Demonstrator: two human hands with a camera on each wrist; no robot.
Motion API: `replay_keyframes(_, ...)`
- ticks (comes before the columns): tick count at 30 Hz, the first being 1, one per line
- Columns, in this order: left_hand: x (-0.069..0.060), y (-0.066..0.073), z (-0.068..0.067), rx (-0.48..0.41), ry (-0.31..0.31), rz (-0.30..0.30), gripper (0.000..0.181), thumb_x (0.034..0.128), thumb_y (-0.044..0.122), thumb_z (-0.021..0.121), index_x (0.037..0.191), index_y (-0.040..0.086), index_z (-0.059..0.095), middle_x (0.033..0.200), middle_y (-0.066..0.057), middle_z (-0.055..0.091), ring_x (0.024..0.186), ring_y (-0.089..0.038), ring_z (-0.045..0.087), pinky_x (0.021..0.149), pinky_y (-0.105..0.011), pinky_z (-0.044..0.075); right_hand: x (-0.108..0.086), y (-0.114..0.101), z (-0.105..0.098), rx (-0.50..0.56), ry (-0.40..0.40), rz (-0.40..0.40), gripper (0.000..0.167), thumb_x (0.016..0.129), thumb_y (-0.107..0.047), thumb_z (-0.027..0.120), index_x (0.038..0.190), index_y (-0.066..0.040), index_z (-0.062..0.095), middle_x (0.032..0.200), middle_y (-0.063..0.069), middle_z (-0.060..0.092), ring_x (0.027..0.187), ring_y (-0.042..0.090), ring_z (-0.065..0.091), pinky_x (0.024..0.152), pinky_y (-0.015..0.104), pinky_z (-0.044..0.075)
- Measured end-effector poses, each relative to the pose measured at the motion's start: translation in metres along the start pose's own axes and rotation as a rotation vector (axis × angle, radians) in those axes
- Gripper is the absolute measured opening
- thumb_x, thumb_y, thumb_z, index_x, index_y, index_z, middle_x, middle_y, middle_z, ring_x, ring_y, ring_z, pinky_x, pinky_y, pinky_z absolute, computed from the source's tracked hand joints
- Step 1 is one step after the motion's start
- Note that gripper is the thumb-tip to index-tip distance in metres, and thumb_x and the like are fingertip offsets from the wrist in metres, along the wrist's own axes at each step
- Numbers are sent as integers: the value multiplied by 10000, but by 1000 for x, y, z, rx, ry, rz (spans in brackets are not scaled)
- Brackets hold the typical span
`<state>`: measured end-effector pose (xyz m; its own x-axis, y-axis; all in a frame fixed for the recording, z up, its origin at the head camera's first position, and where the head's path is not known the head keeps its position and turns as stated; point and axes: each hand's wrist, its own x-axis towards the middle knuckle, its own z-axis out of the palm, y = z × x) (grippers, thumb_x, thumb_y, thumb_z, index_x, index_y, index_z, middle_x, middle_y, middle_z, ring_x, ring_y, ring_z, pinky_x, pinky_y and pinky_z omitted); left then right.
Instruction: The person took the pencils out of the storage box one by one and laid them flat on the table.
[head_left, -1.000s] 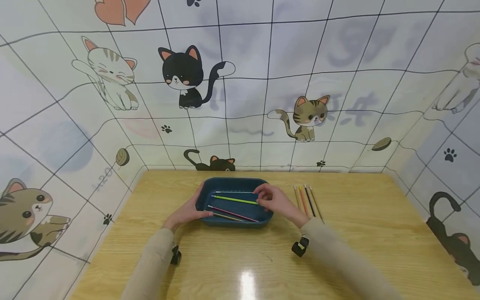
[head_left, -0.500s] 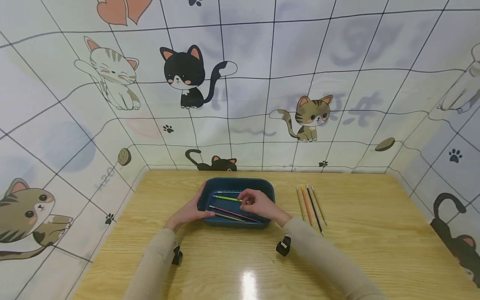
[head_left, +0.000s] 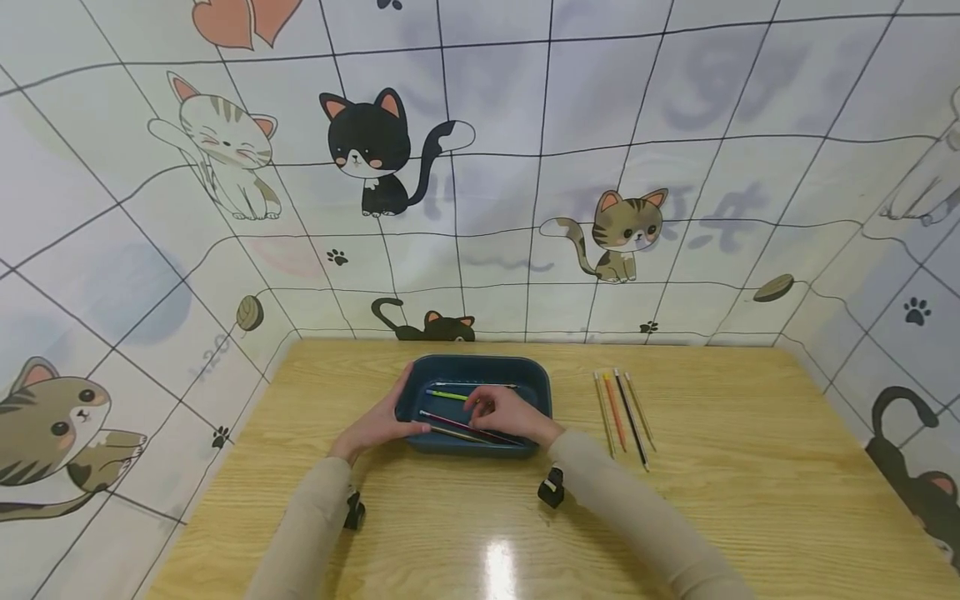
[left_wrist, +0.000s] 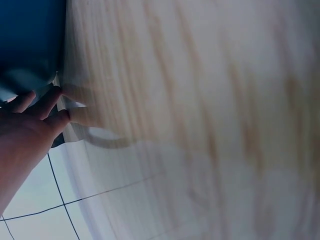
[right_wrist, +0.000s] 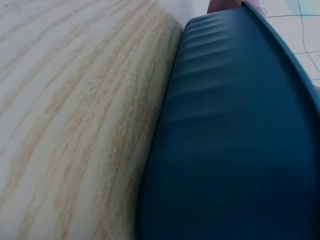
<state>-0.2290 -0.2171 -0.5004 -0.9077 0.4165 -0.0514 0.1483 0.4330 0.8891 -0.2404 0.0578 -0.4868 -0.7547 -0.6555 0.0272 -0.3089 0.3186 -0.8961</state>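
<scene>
A dark blue tray (head_left: 480,451) holds several pencils lying lengthwise: a green pencil (head_left: 448,395), a dark red pencil (head_left: 450,421), a tan pencil (head_left: 459,434) and a thin one along the back. My left hand (head_left: 381,423) holds the tray at its left end, thumb over the front rim and fingers along the outer wall. In the left wrist view, those fingers (left_wrist: 46,102) touch the tray's outside. My right hand (head_left: 510,413) is over the tray with bent fingers, covering the green pencil's right part. Whether it pinches a pencil is hidden; the right wrist view shows mostly the tray's outer wall (right_wrist: 230,125).
On the wooden table (head_left: 720,467), right of the tray, several pencils (head_left: 615,408) lie side by side: tan, orange and dark ones. A wall covering (head_left: 495,200) printed with cats and grid lines stands behind the table and on both sides.
My right hand has moved left inside the tray, from the green pencil's right end toward its middle. The green pencil shows no clear shift. My left hand stays on the tray.
</scene>
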Motion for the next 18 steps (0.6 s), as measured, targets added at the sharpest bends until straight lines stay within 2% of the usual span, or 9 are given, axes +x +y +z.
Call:
replay_keyframes(1,1,-4,0,7,4,0,1154,777,302,812,1559,295,-36,1606,-107,4,1436,-322,84,1118,-545,127,2,0,1,-2,-6,2,237,875,4,652,1096,80,611,850,109,660,759,191,624,701,274,480)
replay_keyframes(3,1,-3,0,9,1,-4,1155,779,299,810,1561,275,-40,1606,-115,3,1436,-327,81,1117,-546,126,5,1,2,-15,-17,3,237,865,-7,659,1084,73,615,834,66,656,728,126,606,702,269,485)
replay_keyframes(6,1,0,1,9,-8,-7,1154,784,291,805,1564,235,-43,1603,-134,3,1435,-342,77,1115,-556,124,9,4,3,-39,-28,12,237,850,-6,663,1072,65,623,818,34,649,721,98,596,702,266,485)
replay_keyframes(18,2,-2,0,-18,-7,16,1128,795,184,792,1564,193,-34,1595,-173,5,1424,-375,92,1111,-565,116,21,6,9,-100,-14,39,230,828,11,692,1052,34,648,825,0,636,750,109,586,700,271,488)
